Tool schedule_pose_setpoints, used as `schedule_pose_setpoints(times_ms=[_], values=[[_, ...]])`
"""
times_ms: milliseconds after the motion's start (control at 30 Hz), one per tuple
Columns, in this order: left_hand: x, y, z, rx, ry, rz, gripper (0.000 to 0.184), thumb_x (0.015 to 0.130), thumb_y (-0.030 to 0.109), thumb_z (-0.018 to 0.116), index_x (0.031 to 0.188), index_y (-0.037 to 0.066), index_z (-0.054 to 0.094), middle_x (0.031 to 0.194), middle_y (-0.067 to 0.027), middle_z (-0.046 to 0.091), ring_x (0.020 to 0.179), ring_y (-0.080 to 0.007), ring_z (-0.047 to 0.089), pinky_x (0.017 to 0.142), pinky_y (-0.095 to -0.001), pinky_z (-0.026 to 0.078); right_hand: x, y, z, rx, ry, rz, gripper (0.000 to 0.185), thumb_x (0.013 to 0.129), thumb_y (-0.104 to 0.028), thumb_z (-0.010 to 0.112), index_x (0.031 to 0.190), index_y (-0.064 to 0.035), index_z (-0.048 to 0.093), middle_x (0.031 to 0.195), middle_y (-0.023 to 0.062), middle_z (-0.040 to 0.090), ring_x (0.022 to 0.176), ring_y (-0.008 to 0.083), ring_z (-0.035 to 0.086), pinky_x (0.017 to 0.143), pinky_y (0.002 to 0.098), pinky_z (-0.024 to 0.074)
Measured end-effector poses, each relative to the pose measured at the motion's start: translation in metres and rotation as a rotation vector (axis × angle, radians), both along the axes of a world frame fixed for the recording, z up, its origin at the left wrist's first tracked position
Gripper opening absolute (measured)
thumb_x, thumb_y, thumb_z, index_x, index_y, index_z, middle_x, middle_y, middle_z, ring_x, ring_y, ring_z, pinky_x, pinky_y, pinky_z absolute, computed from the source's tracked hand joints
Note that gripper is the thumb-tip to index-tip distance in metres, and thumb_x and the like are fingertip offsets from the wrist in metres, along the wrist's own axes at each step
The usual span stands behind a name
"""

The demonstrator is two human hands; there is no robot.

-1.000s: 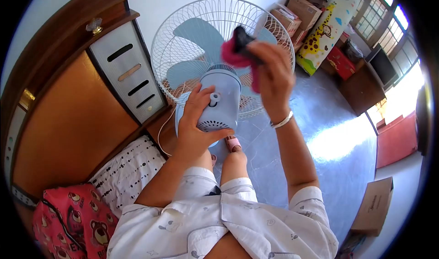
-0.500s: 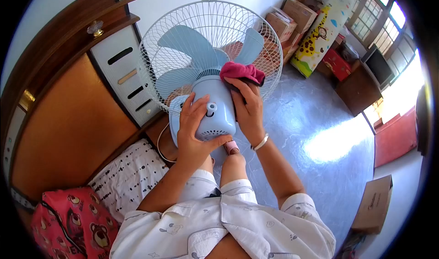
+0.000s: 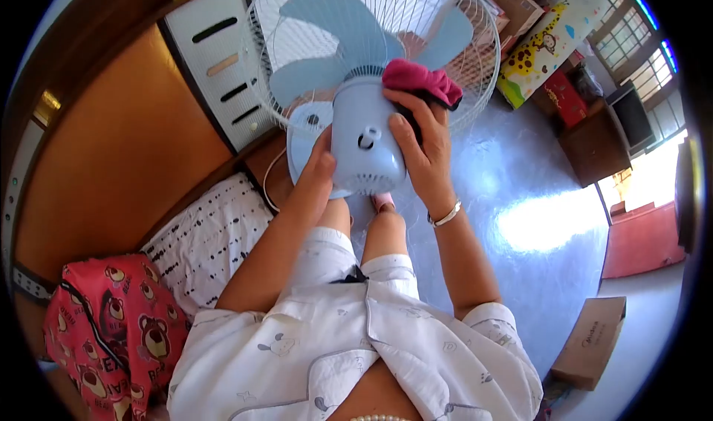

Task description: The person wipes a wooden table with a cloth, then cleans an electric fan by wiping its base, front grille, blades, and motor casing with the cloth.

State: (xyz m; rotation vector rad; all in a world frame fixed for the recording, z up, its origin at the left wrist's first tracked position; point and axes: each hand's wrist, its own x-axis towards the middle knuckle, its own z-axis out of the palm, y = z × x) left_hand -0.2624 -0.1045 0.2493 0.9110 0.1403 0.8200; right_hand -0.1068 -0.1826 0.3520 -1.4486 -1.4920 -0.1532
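Currently, in the head view, I locate the motor housing (image 3: pixel 364 105) ahead of the wearer, its vented rear end facing back and its front end adjoining the wire cage (image 3: pixel 496 57). The blades (image 3: pixel 330 16) show through the mesh. The floor (image 3: pixel 475 176) extends to the right; I cannot tell what the fan's stand rests on.

Right hand (image 3: pixel 429 142): fingers closed on the pink-and-black cloth (image 3: pixel 420 79) — positioned at the front right corner of the housing, overlapping the cage. The thumb lies by the housing's right edge. I cannot tell whether the cloth presses on the mesh.

Left hand (image 3: pixel 318 170): set against the housing's left edge. Its fingertips are hidden, so I cannot confirm a closed grip.

Change noted: a second ago the cloth appeared raised over the cage; it is now down at the housing. The left hand, formerly spread across the upper face, has shifted to the side — leaving the knob (image 3: pixel 371 133) unobstructed. I judge this to mean support from the left, cloth at the right, upper face accessible.
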Motion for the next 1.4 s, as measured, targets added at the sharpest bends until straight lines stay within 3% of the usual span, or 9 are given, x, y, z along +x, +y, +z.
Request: schedule_pose_setpoints(times_ms=[67, 100, 200, 267, 367, 667, 833, 1100, 1400], values=[[-0.001, 0.007, 0.007, 0.011, 0.042, -0.043, 0.114, 0.075, 0.063, 0.073, 0.152, 0.005, 0.013, 0.149, -0.0171, 0.030, 0.141, -0.0262, 0.029, 0.114, -0.0414, 0.027, -0.008, -0.004, 0.008, -0.064, -0.027, 0.016, 0.037, 0.085, -0.027, 0.069, 0.116, -0.0071, 0.065, 0.124, 0.0180, 0.056, 0.115, 0.0353, 0.049, 0.102, 0.0414, 0.0367], [-0.002, 0.010, 0.008, 0.046, 0.072, -0.086, 0.113, 0.075, 0.064, 0.072, 0.152, 0.005, 0.013, 0.149, -0.0162, 0.031, 0.141, -0.0260, 0.028, 0.114, -0.0406, 0.027, -0.007, -0.003, 0.006, -0.119, 0.010, 0.056, 0.060, 0.076, -0.043, 0.076, 0.122, -0.0073, 0.062, 0.131, 0.0226, 0.049, 0.120, 0.0402, 0.044, 0.104, 0.0440, 0.0357], [-0.004, 0.023, -0.006, 0.141, 0.044, -0.127, 0.111, 0.074, 0.058, 0.075, 0.152, 0.005, 0.016, 0.148, -0.0141, 0.033, 0.141, -0.0267, 0.029, 0.115, -0.0409, 0.026, -0.016, -0.002, 0.008, -0.159, -0.097, 0.032, 0.076, 0.068, -0.049, 0.080, 0.128, -0.0074, 0.059, 0.137, 0.0251, 0.043, 0.125, 0.0443, 0.040, 0.105, 0.0467, 0.0351], [-0.005, 0.025, -0.013, 0.069, 0.047, -0.142, 0.115, 0.067, 0.047, 0.084, 0.151, 0.006, 0.019, 0.147, -0.0131, 0.035, 0.139, -0.0282, 0.031, 0.116, -0.0415, 0.024, -0.011, 0.002, 0.009, -0.188, -0.152, 0.066, 0.086, 0.061, -0.042, 0.088, 0.134, -0.0110, 0.054, 0.144, 0.0261, 0.037, 0.136, 0.0400, 0.035, 0.106, 0.0440, 0.0367], [0.006, 0.034, -0.081, 0.504, 0.355, 0.048, 0.111, 0.056, 0.028, 0.093, 0.145, 0.004, 0.031, 0.139, -0.0144, 0.045, 0.129, -0.0252, 0.046, 0.106, -0.0384, 0.039, -0.008, 0.011, 0.013, -0.265, -0.178, 0.047, 0.095, 0.055, -0.035, 0.093, 0.138, -0.0168, 0.052, 0.149, 0.0256, 0.031, 0.136, 0.0423, 0.036, 0.106, 0.0462, 0.0381], [0.047, 0.033, -0.089, 0.429, 0.496, 0.317, 0.055, 0.064, 0.021, 0.084, 0.112, 0.002, 0.062, 0.098, -0.0131, 0.071, 0.095, -0.0263, 0.068, 0.084, -0.0364, 0.052, -0.012, 0.019, 0.012, -0.239, -0.236, 0.106, 0.086, 0.055, -0.031, 0.089, 0.133, -0.0198, 0.055, 0.151, 0.0226, 0.032, 0.132, 0.0453, 0.037, 0.106, 0.0497, 0.0365], [0.037, 0.029, -0.080, 0.542, 0.582, 0.341, 0.051, 0.065, 0.019, 0.081, 0.111, 0.006, 0.063, 0.102, -0.0142, 0.070, 0.097, -0.0292, 0.067, 0.085, -0.0364, 0.051, -0.025, 0.007, 0.000, -0.168, -0.295, 0.071, 0.083, 0.056, -0.029, 0.087, 0.131, -0.0132, 0.056, 0.145, 0.0124, 0.045, 0.129, 0.0391, 0.042, 0.107, 0.0483, 0.0350], [0.032, 0.023, -0.078, 0.434, 0.315, 0.379, 0.057, 0.068, 0.026, 0.084, 0.116, 0.006, 0.062, 0.108, -0.0139, 0.069, 0.102, -0.0288, 0.067, 0.086, -0.0364, 0.052, -0.037, -0.010, -0.015, -0.057, -0.322, 0.082, 0.081, 0.059, -0.028, 0.086, 0.133, -0.0117, 0.055, 0.143, 0.0106, 0.049, 0.130, 0.0347, 0.044, 0.110, 0.0468, 0.0300], [0.037, 0.028, -0.086, 0.561, 0.497, 0.368, 0.056, 0.066, 0.021, 0.084, 0.115, 0.005, 0.062, 0.108, -0.0148, 0.069, 0.100, -0.0310, 0.066, 0.086, -0.0377, 0.052, -0.034, -0.011, -0.032, 0.018, -0.275, 0.077, 0.080, 0.060, -0.030, 0.087, 0.131, -0.0084, 0.056, 0.138, 0.0120, 0.054, 0.127, 0.0330, 0.050, 0.109, 0.0448, 0.0292]])
